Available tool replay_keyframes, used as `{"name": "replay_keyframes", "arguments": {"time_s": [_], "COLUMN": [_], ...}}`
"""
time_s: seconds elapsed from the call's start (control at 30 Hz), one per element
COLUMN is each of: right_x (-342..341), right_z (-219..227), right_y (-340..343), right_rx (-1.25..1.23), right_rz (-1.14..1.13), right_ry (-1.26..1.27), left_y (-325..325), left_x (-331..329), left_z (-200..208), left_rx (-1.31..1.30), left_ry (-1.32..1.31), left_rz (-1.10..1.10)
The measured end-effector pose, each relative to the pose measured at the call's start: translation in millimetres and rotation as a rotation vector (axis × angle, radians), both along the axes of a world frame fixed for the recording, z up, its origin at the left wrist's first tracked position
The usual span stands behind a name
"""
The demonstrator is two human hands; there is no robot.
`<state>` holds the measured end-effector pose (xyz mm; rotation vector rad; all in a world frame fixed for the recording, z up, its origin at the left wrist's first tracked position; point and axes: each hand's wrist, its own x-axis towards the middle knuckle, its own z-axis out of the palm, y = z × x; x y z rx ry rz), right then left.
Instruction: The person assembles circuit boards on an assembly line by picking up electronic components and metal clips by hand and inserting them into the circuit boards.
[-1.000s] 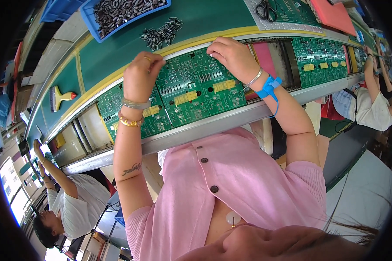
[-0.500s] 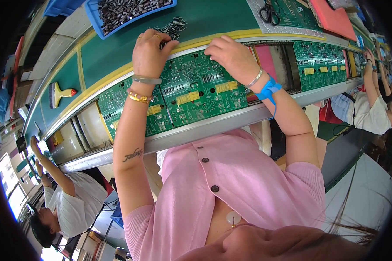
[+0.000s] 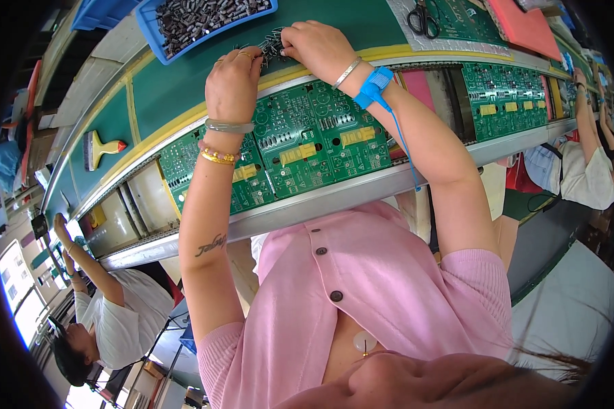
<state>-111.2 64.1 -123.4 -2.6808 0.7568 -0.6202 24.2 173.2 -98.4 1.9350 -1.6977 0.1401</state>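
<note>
A small pile of loose dark capacitors with wire leads (image 3: 273, 45) lies on the green bench top beyond the line. My left hand (image 3: 233, 85) is closed at the pile's left side, with thin leads and dark bits showing at its fingertips. From the right, my right hand (image 3: 319, 51) reaches to the pile with fingers curled; what they pinch, if anything, is hidden. Below both hands, green circuit boards (image 3: 299, 163) with yellow parts and rows of coils sit side by side on the conveyor. My left forearm covers part of them.
A blue bin (image 3: 158, 42) full of dark cylindrical parts stands beyond my left hand. A brush (image 3: 102, 148) lies at left, scissors (image 3: 423, 22) at upper right. More boards (image 3: 505, 102) sit farther right on the metal rail (image 3: 320, 194). Other people work at both sides.
My right hand has moved up and left, from above the boards to the capacitor pile. My left hand has shifted only slightly, its fingertips now at the pile's left side.
</note>
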Motion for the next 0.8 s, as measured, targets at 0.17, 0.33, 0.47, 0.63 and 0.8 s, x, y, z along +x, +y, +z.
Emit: {"name": "replay_keyframes", "arguments": {"time_s": [0.17,0.33,0.47,0.63,0.8], "right_x": [-1,-9,-14,-35,-60], "right_z": [6,-2,2,19,22], "right_y": [2,-1,2,12,13], "right_rx": [-0.081,-0.103,-0.086,0.043,0.084], "right_rz": [0.041,0.069,0.039,-0.003,0.027], "right_ry": [0.024,-0.039,-0.059,-0.133,-0.271], "left_y": [9,41,58,59,58], "left_x": [6,-15,-36,-45,-45], "left_z": [5,14,4,2,-4], "left_rx": [-0.045,0.126,0.189,0.210,0.170], "left_ry": [-0.057,0.299,0.358,0.322,0.212], "left_rz": [-0.048,0.024,0.112,0.189,0.182]}}
